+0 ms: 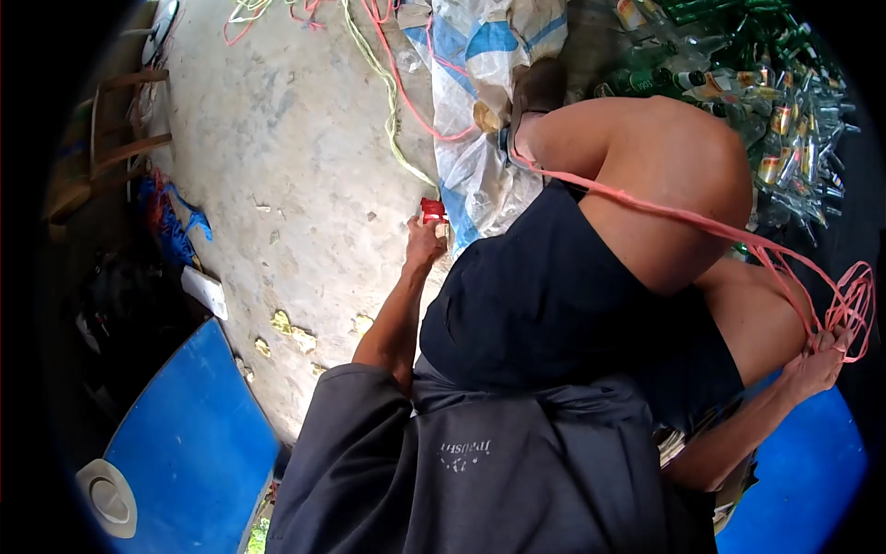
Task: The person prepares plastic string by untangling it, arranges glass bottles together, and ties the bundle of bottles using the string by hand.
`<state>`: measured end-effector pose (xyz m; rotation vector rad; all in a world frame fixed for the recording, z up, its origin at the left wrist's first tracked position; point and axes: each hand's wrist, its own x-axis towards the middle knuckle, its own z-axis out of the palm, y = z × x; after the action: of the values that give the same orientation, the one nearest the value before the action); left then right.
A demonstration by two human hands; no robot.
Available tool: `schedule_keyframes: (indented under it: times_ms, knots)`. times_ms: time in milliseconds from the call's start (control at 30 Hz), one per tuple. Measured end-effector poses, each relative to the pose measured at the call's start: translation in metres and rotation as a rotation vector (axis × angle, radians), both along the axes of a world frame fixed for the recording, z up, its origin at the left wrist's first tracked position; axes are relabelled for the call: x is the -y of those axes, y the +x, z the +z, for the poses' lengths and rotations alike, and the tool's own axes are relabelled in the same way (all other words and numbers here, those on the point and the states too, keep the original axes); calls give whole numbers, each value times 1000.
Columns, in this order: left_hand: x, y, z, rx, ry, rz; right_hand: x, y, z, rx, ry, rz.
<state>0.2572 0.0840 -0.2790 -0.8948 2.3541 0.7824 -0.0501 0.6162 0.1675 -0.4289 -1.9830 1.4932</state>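
Note:
My left hand [425,244] reaches down beside my thigh, fingers closed round a small red-and-white object [432,210] whose kind I cannot make out. A pale yellow-green strand of twine [391,120] runs over the floor and ends close to it. Far to the right, my right hand [821,358] grips a looped bundle of pink plastic twine [851,300]. From that bundle the pink twine stretches across my bent knee to my foot. A white-and-blue woven sack [475,120] lies flattened on the floor beside my foot.
Many green and clear glass bottles [784,120] are heaped at the upper right. A wooden chair [129,120] stands at the left, near blue cloth [171,222]. Blue panels [198,434] flank me, one bearing a pale hat-like object [108,499]. Yellowish scraps [293,331] litter the concrete.

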Motion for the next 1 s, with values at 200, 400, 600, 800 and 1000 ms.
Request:
schedule_keyframes:
  times_ms: [200, 400, 600, 800, 1000]
  knots:
    - [-9, -11, 8, -126, 21, 112, 9, -3, -7, -58, 149, 18]
    - [-4, -23, 12, -88, 8, 111, -2, -2, -12, -92, 99, 43]
    - [-7, -22, 21, -97, -7, 119, 8, 2, -12, -135, 149, 35]
    - [-6, -16, 17, -155, 33, 113, -22, 7, -18, -135, 82, 137]
    - [-10, -16, 7, -233, 1, 200, -21, 5, -23, -123, 238, 73]
